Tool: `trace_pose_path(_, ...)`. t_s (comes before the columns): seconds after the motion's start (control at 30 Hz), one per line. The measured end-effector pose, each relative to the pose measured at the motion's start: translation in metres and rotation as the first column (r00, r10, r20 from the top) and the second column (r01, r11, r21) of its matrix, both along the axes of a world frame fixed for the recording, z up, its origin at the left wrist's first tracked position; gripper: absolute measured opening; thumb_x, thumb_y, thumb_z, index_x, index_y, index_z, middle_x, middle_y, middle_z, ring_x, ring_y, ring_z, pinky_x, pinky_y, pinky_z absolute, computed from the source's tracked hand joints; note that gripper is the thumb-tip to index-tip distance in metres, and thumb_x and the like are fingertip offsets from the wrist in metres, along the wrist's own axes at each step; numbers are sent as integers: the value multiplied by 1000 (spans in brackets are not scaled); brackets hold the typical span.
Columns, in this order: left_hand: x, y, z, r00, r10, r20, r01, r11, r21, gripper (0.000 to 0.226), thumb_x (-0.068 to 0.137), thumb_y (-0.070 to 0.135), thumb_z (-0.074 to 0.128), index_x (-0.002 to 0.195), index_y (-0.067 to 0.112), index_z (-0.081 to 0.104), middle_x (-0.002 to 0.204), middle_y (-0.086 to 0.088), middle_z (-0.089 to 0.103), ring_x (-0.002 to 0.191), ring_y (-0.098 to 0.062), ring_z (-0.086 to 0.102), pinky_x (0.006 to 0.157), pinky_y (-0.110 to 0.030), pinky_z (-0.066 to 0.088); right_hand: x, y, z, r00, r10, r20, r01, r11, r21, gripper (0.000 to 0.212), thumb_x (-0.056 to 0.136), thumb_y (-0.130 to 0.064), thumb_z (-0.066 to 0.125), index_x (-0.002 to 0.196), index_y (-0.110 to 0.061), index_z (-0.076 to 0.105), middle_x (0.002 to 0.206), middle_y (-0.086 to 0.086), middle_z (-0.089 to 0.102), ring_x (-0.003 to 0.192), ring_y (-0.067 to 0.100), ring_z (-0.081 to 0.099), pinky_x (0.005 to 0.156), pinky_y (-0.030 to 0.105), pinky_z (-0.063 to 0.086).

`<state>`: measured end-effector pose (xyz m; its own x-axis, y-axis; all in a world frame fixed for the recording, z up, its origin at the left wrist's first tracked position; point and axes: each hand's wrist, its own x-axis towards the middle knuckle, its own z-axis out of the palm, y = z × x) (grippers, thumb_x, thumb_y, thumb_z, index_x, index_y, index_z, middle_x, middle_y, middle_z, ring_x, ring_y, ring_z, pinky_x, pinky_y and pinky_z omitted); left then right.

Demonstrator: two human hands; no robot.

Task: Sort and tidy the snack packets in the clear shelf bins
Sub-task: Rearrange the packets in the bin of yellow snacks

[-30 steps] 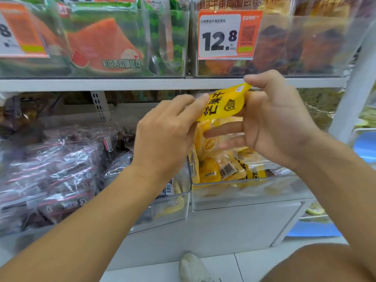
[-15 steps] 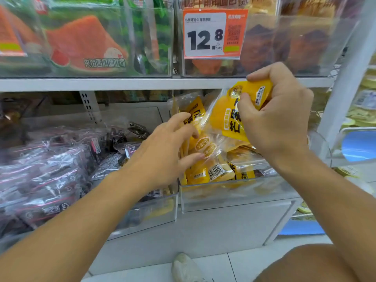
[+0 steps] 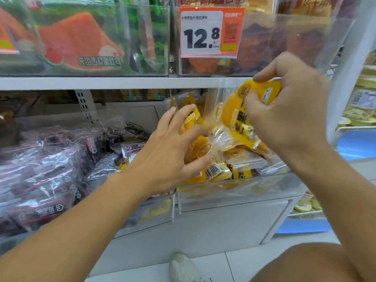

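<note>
Clear bin (image 3: pixel 234 192), lower shelf, right-hand unit: holds a loose heap of yellow snack packets (image 3: pixel 219 169), one showing a barcode toward the bin's front wall.

Right hand (image 3: pixel 289 112), above the bin: fingers curled, pinching a yellow packet (image 3: pixel 234 112) by its upper end; the packet hangs tilted over the heap, just under the shelf board (image 3: pixel 101 83).

Left hand (image 3: pixel 171 155), at the bin's left side: fingers spread and lightly bent, tips touching upright yellow packets inside; a firm grip cannot be told.

Left of the bin: neighbouring bin (image 3: pixel 142 216) with dark, pink-edged packets (image 3: pixel 40 180).

Above the bin: price tag (image 3: pixel 209 31) reading 12.8.

Below the bin: white floor tiles and a shoe (image 3: pixel 183 267).
</note>
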<state>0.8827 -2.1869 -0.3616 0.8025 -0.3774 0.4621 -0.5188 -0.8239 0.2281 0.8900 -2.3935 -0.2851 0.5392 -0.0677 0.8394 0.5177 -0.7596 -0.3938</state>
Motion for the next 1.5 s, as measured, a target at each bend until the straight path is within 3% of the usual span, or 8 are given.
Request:
trace_pose_path(0.13,-4,-6,5,995,96,-13,-96,995,-25,64,70,78,63,114,35,48,152,10,23,147,-20,20,107,-46,42,15,6,-19,988,75,-137,-71,997,34,9,80,-16,71,80,-17,62,66,-6,64,62,11,59,68,33,49)
trace_pose_path(0.37,-1,5,-1,997,43,63,-34,991,-133,40,83,58,63,111,35,49,138,15,36,124,-13,46,88,-32,42,17,13,-25,924,16,-383,-82,984,-157,44,85,-22,75,127,-22,60,74,-8,64,91,15,61,78,22,41)
trace_pose_path(0.53,0,12,-3,1000,1,-2,-1,994,-113,57,80,64,64,129,42,45,147,15,30,135,-15,39,103,-42,45,30,23,-38,864,24,-503,-185,944,-274,27,85,-33,76,96,-8,74,73,7,70,73,22,64,73,35,55)
trace_pose_path(0.87,-6,14,2,996,-23,-80,25,1000,14,103,74,83,52,155,50,-3,167,11,5,153,-14,5,125,-40,15,33,29,-28,825,-145,-546,-152,874,-462,42,99,-29,50,60,-15,49,65,7,52,69,35,56,62,37,46)
trace_pose_path(1.0,-16,56,21,998,59,16,-53,971,-231,58,92,56,54,145,34,46,143,12,50,132,-6,46,109,-32,40,-12,38,-2,960,80,-269,-179,912,-368,17,85,-20,58,85,-20,75,72,-6,66,69,17,60,70,33,53)
trace_pose_path(1.13,-30,115,32,957,289,-31,-290,954,-71,35,82,38,55,111,29,72,101,11,72,93,-12,66,85,-39,55,-44,94,-8,810,428,-402,-582,672,-457,18,85,-36,66,100,-28,73,84,-12,66,78,10,62,71,33,52)
trace_pose_path(1.37,-59,153,32,830,470,-301,-385,872,301,69,78,63,73,134,25,62,135,5,61,124,-17,55,104,-34,45,10,188,-40,694,-119,-710,-671,250,-698,94,68,-48,87,146,-27,39,140,3,51,124,28,52,93,45,52)
trace_pose_path(1.5,-69,162,14,759,492,-427,-423,870,253,79,83,68,61,149,28,44,153,7,43,138,-13,41,107,-28,33,32,206,-61,619,-298,-726,-703,201,-682,148,51,-57,92,156,-39,-10,166,-3,-5,151,38,-1,114,62,28)
